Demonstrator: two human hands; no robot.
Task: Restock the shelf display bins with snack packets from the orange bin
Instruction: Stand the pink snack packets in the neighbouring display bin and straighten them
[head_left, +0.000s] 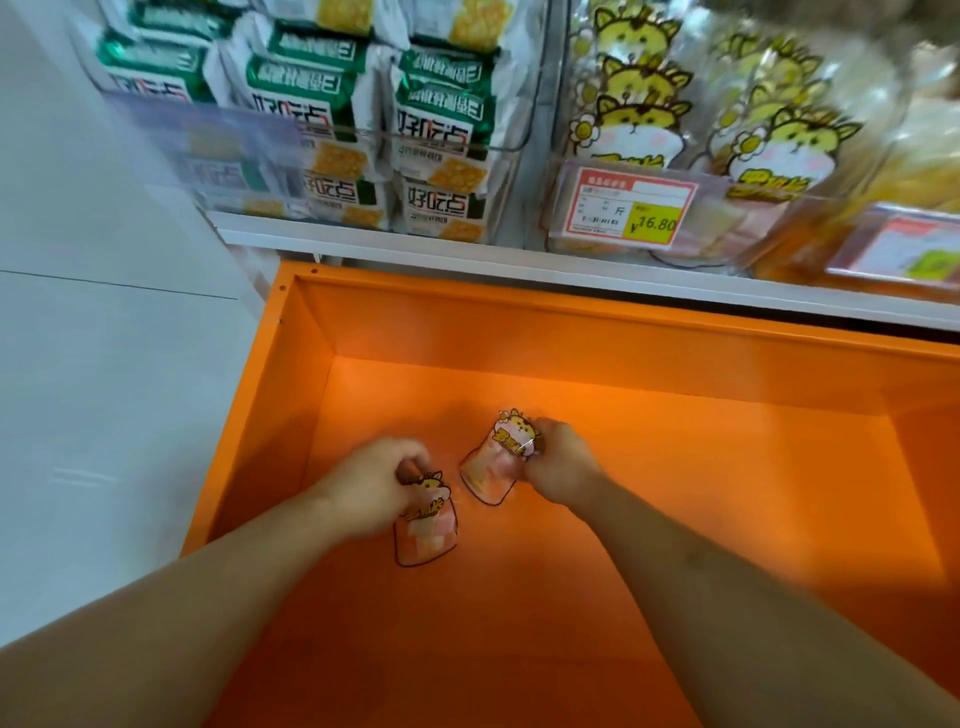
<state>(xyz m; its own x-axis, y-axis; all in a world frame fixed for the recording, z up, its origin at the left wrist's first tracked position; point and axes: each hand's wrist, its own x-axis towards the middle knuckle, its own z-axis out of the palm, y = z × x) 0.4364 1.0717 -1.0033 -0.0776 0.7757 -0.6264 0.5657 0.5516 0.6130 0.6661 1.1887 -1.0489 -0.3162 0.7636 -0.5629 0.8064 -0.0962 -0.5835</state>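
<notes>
Hands deep in the orange bin (613, 332), each pinching one cat-printed snack packet by its top edge: the left hand (376, 480) has fingers curled on the left packet (426, 530), whose long axis hangs toward the bin's near side, and the right hand (558, 462) grips the right packet (493, 467), tilted with its top toward the bin's far wall. Beyond that wall, up and to the right, stands the matching cat-packet display bin (727, 130); the right hand lies nearer it.
</notes>
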